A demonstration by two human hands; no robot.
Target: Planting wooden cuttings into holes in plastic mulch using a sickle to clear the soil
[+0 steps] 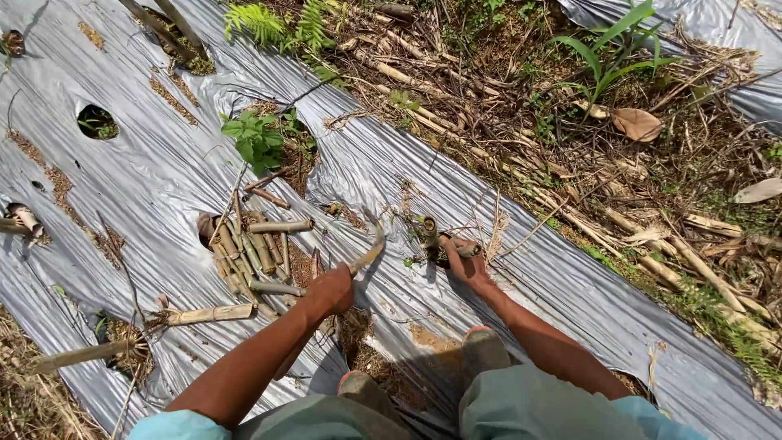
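My left hand [332,289] is clamped on a curved blade [368,251], my right hand [467,265] on a bamboo stub [432,235] mid-frame. I judge a glancing swing could cut those fingers or tear the silver sheeting [163,171].

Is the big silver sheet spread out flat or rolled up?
Spread out. The sheet lies open over the ground, with holes in it, a plant growing through one, and cut sticks on top.

Curved sickle [368,248] angled up over grey sheeting, short brown stalk cutting [446,241] at planting hole
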